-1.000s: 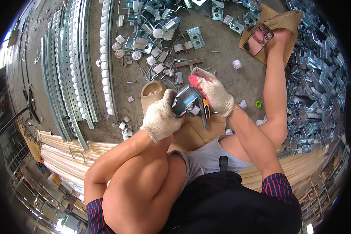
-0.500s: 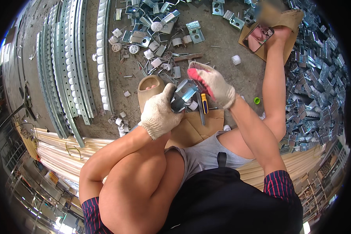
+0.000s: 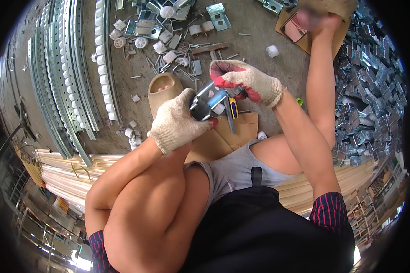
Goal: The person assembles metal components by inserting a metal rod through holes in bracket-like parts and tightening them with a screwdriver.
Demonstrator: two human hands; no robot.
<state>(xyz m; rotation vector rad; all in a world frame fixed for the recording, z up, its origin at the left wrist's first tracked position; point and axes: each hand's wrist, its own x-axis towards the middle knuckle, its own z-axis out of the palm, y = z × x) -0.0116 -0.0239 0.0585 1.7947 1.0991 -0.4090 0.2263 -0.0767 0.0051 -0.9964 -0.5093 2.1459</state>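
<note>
My left hand, in a cream knit glove with red fingertips, grips a shiny folded metal bracket above the cardboard. The bracket is tilted and has a round hole in it. My right hand, gloved in cream with a red palm, is at the bracket's upper right edge, its fingers curled. What lies between those fingers, if anything, is hidden. Below the bracket a tool with a yellow-and-black handle lies beside a dark grey strip. A small white roller shows behind the bracket.
Cardboard lies between my legs. Beyond my hands are a rusty bar, loose pins and white rollers. Long perforated rails lie left; a large heap of metal brackets lies right. A phone rests by my right foot.
My right hand has shifted up and left, over the bracket's edge, with its red palm showing more. The left hand still holds the bracket, now turned. The whole view has shifted slightly.
</note>
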